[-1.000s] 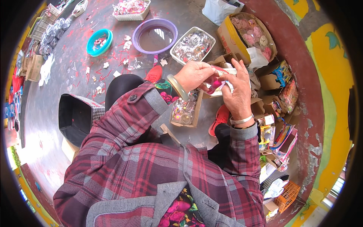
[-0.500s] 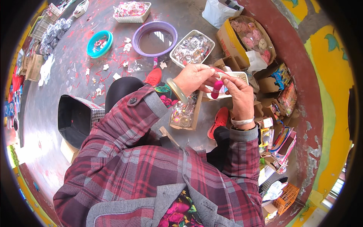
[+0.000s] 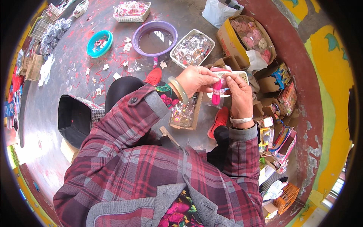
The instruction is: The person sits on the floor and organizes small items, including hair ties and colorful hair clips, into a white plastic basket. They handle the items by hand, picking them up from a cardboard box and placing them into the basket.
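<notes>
Thumb and fingers of my left hand [image 3: 194,80], with a pale bangle at the wrist, pinch the top of a bright pink looped bundle [image 3: 216,97] with a paper band round it. The bundle hangs down, seemingly inside or against a thin clear plastic bag. My right hand [image 3: 241,96] is close beside it, its fingertips pinched on what looks like the bag's edge. Behind and below the hands is a white basket [image 3: 242,75], partly covered by them. A cardboard box [image 3: 197,111] holding small packaged items stands below my left hand.
A white basket of clear packets [image 3: 192,47], a purple basin [image 3: 173,34] of water and a teal bowl [image 3: 89,47] stand ahead. Cartons, including one of pink items [image 3: 227,39], line the right wall. A dark bin [image 3: 72,121] lies left. Red and white scraps litter the floor.
The pink bundle has swung to hang straighter and lower, its paper band now showing. My left hand has turned slightly; my right hand has shifted a little left.
</notes>
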A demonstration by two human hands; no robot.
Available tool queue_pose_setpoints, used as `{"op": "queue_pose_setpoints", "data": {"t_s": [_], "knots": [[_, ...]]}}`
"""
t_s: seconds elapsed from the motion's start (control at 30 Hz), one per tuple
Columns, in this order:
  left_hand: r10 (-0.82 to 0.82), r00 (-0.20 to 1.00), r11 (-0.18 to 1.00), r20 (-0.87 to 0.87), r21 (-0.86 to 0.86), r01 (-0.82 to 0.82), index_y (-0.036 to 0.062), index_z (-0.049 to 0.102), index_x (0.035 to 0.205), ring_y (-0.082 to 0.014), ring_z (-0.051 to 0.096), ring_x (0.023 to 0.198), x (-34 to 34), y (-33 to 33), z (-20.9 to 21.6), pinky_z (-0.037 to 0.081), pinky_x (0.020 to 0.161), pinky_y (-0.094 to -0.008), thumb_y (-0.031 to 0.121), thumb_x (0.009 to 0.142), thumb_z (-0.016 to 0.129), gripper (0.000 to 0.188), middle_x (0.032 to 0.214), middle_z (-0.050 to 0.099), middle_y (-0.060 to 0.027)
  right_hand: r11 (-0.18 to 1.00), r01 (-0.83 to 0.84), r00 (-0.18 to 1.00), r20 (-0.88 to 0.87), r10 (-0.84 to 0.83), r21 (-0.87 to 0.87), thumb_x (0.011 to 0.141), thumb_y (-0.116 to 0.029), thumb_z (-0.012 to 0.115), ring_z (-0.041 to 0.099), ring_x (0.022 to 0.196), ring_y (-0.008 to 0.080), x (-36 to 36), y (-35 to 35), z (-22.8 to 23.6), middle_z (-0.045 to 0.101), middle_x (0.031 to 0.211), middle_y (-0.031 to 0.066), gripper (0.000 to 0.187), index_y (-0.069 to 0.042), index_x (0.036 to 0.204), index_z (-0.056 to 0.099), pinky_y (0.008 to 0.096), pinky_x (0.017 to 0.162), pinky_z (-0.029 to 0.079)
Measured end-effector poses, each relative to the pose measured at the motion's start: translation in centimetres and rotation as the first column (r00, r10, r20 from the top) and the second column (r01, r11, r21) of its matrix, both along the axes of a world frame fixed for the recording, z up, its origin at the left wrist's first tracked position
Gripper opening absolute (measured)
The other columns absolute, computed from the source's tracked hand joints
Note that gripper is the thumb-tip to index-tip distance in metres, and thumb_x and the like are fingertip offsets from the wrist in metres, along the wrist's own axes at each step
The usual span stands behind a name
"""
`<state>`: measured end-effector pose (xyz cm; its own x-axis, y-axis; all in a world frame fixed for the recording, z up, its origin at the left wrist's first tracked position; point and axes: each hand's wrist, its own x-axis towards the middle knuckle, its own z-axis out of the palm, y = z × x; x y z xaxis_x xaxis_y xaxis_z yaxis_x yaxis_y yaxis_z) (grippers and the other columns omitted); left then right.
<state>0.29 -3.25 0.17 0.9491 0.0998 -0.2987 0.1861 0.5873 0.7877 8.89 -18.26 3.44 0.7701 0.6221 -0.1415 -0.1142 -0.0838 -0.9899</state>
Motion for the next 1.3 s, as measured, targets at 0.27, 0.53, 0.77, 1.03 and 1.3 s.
{"op": "queue_pose_setpoints", "data": {"t_s": [0.27,0.53,0.77,1.03,1.3], "knots": [[0.107,0.994,0.991,-0.001,-0.075,-0.107,0.0051,0.061,0.096,-0.0062,0.058,0.073,-0.1,0.7,0.2,0.041,0.051,-0.0157,0.016,0.083,0.060,0.017,0.087,0.063,-0.0014,0.988,-0.126,0.988,-0.099,0.117,-0.091,0.082,-0.013,0.061,0.053,0.068,0.0056,-0.1,0.1,-0.4,0.061,0.079,0.0008,0.017,0.000,0.093,0.061,0.0186,0.059,0.040],[0.073,0.997,0.965,-0.034,-0.249,-0.079,0.0050,0.059,0.099,-0.0039,0.056,0.073,-0.1,0.6,-0.4,0.038,0.050,-0.0133,0.017,0.085,0.057,0.019,0.087,0.062,0.0001,0.998,-0.064,0.996,-0.062,0.065,0.018,0.080,-0.006,0.062,0.054,0.069,0.0067,-0.3,0.4,-1.7,0.061,0.078,0.0022,0.013,0.003,0.090,0.063,0.0190,0.062,0.043],[0.125,0.991,0.969,-0.057,-0.206,-0.134,0.0052,0.058,0.099,-0.0059,0.057,0.080,-0.2,1.1,0.5,0.040,0.054,-0.0127,0.021,0.087,0.054,0.020,0.089,0.062,-0.0016,0.992,-0.054,0.980,-0.197,0.031,-0.114,0.080,-0.011,0.063,0.055,0.066,0.0059,-0.4,0.6,-0.7,0.062,0.077,0.0009,0.013,0.000,0.087,0.065,0.0185,0.059,0.042],[0.125,0.990,0.924,0.060,-0.371,-0.094,0.0012,0.057,0.098,-0.0109,0.059,0.083,0.2,1.3,-1.0,0.047,0.058,-0.0147,0.019,0.088,0.054,0.021,0.093,0.061,-0.0074,0.998,0.053,0.992,-0.113,-0.048,0.037,0.080,-0.013,0.064,0.054,0.063,0.0053,-0.5,0.6,-2.2,0.063,0.074,0.0017,0.016,0.000,0.088,0.065,0.0183,0.056,0.040],[0.204,0.979,0.913,-0.003,-0.359,-0.192,-0.0033,0.053,0.105,-0.0191,0.059,0.092,0.1,1.3,-0.4,0.051,0.067,-0.0194,0.016,0.087,0.054,0.026,0.100,0.059,-0.0134,0.990,-0.097,0.976,-0.206,0.073,-0.107,0.079,-0.016,0.064,0.056,0.064,0.0073,-0.9,0.7,-1.0,0.063,0.071,0.0028,0.017,-0.002,0.088,0.065,0.0191,0.056,0.040]]}}
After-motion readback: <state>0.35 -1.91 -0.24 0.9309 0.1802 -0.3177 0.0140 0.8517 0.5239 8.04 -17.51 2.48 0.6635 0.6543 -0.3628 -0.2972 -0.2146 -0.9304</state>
